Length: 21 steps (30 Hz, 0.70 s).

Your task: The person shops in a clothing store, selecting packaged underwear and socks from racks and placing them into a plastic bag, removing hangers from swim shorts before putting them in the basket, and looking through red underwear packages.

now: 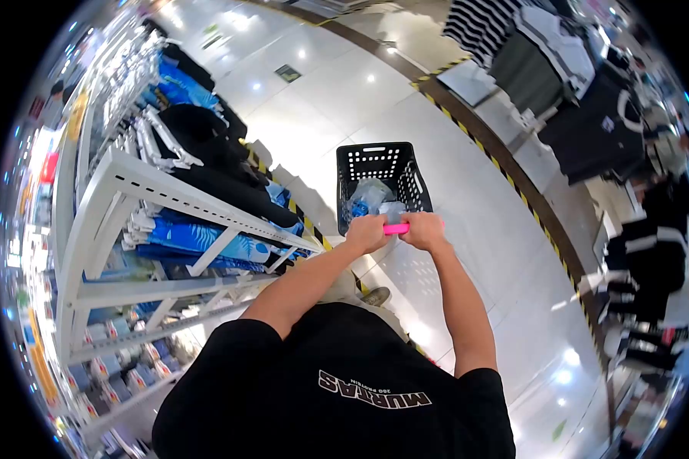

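A pink handle (396, 229) runs across the near end of a black basket (423, 200) with perforated walls. My left hand (367, 234) is closed round the handle's left part, and my right hand (422, 230) grips it on the right, with a short pink stretch showing between them. Inside the basket lie clear plastic-wrapped items (370, 196), one with something blue in it; what they are cannot be made out. Both forearms reach forward from black short sleeves.
On the left stands a white metal rack (161, 193) with black and blue clothes (207, 241) on hangers. Shirts (601, 122) hang along the right side. Yellow-black tape (478, 141) edges the tiled floor (406, 107). My shoe (377, 296) shows below the basket.
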Each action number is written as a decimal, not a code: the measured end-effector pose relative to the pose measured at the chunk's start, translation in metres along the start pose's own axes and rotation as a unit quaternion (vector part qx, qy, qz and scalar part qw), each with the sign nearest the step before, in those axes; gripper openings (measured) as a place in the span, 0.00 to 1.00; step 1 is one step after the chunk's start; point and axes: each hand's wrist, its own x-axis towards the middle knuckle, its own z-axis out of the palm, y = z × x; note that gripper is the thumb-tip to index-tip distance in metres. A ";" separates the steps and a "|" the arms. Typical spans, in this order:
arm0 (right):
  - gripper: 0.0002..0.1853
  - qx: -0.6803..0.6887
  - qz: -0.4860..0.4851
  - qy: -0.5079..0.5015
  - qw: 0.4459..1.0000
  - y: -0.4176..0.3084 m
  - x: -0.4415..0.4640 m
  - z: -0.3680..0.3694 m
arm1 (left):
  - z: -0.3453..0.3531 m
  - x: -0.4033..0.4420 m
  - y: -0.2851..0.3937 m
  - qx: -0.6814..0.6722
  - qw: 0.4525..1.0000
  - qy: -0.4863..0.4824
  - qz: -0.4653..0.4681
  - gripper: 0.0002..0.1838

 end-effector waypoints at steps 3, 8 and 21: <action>0.12 -0.011 -0.018 -0.018 1.000 0.014 0.043 -0.003 | 0.000 0.033 -0.010 -0.004 0.999 -0.004 -0.033 0.15; 0.14 -0.040 -0.049 -0.028 0.998 0.032 0.105 -0.029 | -0.010 0.084 -0.024 -0.027 0.997 0.054 -0.057 0.15; 0.16 -0.003 -0.162 0.150 0.975 0.028 0.271 -0.034 | -0.053 0.193 -0.113 -0.061 0.987 0.134 -0.065 0.15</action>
